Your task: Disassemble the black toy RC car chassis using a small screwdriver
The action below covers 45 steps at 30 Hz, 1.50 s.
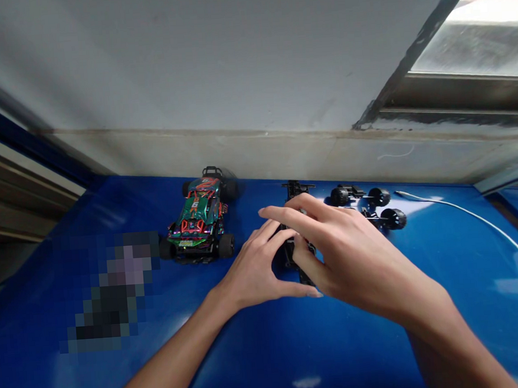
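The black chassis [289,252] is best kept flat on the bench [253,360], steadied by the left hand [257,268], which is curved widely, and handled lightly by the right hand [333,245], half curled above; whether either grips it cannot be told. It is placed between the toy car [198,216] and wheeled parts [392,219], its long axis pointed toward the wall [238,145]; front and rear cannot be distinguished.

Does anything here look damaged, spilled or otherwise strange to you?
I see no spill. The strange thing is a pixelated patch at the left of the blue table, hiding what is there. The dark window edging looks ragged. The black chassis is partly covered by the left hand and right hand, so any damage is unclear.
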### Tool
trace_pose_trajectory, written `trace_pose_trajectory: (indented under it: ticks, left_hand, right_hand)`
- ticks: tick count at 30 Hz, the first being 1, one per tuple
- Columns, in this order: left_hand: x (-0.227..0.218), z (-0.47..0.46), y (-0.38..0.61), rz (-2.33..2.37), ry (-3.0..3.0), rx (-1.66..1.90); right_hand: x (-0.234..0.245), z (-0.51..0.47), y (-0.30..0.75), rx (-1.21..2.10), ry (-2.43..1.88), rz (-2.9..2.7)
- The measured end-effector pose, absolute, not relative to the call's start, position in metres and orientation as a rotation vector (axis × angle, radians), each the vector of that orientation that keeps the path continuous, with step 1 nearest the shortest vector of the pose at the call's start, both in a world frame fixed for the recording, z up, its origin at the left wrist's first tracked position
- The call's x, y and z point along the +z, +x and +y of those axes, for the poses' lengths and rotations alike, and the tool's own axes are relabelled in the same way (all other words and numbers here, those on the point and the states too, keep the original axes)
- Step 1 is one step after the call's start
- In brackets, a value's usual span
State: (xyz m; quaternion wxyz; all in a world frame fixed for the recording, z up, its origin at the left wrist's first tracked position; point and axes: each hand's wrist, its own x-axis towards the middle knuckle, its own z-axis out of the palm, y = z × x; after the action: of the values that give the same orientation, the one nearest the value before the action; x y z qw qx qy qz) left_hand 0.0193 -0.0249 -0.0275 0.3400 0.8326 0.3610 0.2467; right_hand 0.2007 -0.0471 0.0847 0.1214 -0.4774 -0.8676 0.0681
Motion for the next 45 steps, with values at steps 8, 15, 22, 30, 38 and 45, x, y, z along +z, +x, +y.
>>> trace_pose_trajectory:
  ticks: [8,15,22,30,38,45]
  left_hand:
    - [-0.0266,-0.0259,0.0190,0.956,2.166,0.609]
    - [-0.0272,-0.0261,0.0191,0.961,2.160,0.616]
    - [-0.0282,-0.0257,0.0187,0.972,2.158,0.586]
    - [-0.0282,-0.0256,0.0194,0.972,2.142,0.598]
    - [-0.0298,-0.0248,0.0197,0.933,2.166,0.643]
    - [-0.0291,-0.0246,0.0190,0.973,2.152,0.585]
  right_hand:
    - [0.0840,-0.0459,0.2023,0.229,-1.410,-2.550]
    - [0.0838,-0.0450,0.2000,0.197,-1.423,-2.537]
    - [0.0815,-0.0443,0.2035,0.223,-1.396,-2.516]
    - [0.0822,-0.0436,0.2015,0.231,-1.425,-2.510]
    - [0.0822,-0.0453,0.2018,0.224,-1.355,-2.495]
    - [0.0798,-0.0437,0.2030,0.218,-1.415,-2.490]
